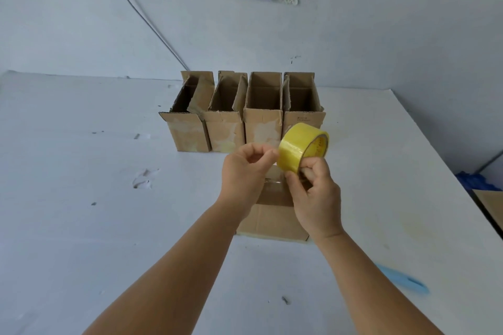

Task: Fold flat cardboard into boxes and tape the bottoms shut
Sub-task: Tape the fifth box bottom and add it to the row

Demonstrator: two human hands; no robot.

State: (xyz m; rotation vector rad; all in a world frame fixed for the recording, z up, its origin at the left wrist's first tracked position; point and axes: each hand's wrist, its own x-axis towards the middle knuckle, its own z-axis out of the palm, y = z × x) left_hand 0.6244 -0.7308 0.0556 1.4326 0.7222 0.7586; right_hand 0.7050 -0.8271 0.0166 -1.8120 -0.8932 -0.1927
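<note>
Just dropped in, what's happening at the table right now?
A person is taping up cardboard boxes. The right hand grips a yellow tape roll, while the left hand pinches at its loose end. Both are above a cardboard box on the white table. Four assembled boxes stand open-topped in a row behind it.

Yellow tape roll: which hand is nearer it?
Right. The right hand grips the yellow tape roll from below; the left hand sits just left, pinching near its edge.
</note>
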